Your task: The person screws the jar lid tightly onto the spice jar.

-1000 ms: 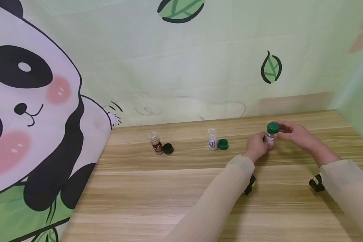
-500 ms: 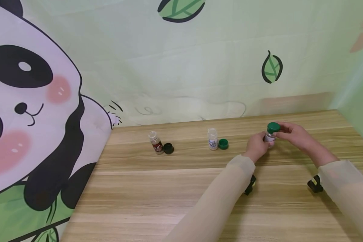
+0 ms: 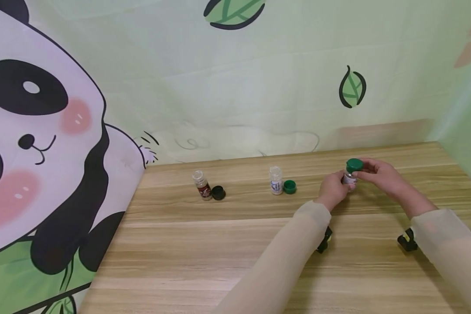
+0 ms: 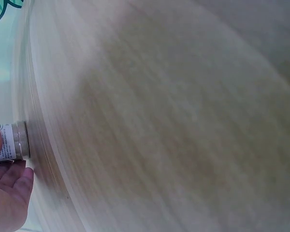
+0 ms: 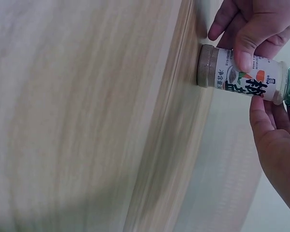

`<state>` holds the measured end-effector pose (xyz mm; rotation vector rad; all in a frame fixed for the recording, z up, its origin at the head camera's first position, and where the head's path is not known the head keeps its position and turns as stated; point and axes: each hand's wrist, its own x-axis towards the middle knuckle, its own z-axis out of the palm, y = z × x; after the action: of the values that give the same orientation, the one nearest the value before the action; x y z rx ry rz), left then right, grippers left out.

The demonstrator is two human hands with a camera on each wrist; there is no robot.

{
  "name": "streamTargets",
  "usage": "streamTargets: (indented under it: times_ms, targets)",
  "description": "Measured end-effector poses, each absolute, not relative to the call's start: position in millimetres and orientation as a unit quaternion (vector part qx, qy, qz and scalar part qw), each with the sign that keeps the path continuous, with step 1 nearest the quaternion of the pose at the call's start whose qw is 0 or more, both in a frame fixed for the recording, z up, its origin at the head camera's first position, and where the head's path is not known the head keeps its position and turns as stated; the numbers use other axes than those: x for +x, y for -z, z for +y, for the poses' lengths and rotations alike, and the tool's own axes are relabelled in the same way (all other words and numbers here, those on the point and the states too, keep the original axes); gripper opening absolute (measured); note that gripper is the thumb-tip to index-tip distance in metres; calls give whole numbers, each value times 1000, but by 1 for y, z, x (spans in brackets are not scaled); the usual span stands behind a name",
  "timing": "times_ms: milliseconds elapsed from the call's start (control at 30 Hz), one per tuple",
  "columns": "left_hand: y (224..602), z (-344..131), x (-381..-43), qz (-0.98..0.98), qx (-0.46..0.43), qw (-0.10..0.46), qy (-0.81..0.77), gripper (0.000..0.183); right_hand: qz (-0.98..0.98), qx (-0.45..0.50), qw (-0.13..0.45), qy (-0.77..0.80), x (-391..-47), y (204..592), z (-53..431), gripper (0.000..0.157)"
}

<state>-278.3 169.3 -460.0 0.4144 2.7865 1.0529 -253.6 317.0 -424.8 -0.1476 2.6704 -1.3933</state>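
Note:
My left hand (image 3: 332,190) grips a small seasoning bottle (image 3: 350,179) by its body, at the right of the table in the head view. Its green cap (image 3: 354,165) is on top, and my right hand (image 3: 382,174) pinches this cap between thumb and fingers. In the right wrist view the bottle's printed label (image 5: 246,75) shows, with the left thumb (image 5: 244,58) laid across it. Brownish contents show near the base, which is right by the tabletop. The left wrist view catches only the lower end of the bottle (image 4: 20,140) and part of the left hand (image 4: 9,203).
Left of the hands, an uncapped clear bottle (image 3: 276,181) stands beside a green cap (image 3: 289,187). Farther left is another uncapped bottle (image 3: 202,185) with a dark red label, next to a black cap (image 3: 218,192). A printed backdrop (image 3: 239,87) rises behind the wooden table (image 3: 204,261).
The right thumb has come in against the green cap, and the right wrist has shifted slightly left. The left hand and the bottle have stayed in place.

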Motion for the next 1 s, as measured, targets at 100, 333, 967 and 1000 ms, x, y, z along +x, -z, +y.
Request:
streamTargets:
  times_ms: [100,333,967,1000]
  targets:
    - [459,169,-277,924,133,72,-351,32,881,-50,60,467,-254,426,317,60]
    - [458,169,-276,924,131,77,-351,32,877,-45,64,474,-254,429,317,62]
    - [456,171,-279,926,138,71,-343,34,874,-38,51,482,-256,426,316,64]
    - [456,171,-279,927,138,71,-342,34,875,-37,51,481,-257,426,316,64]
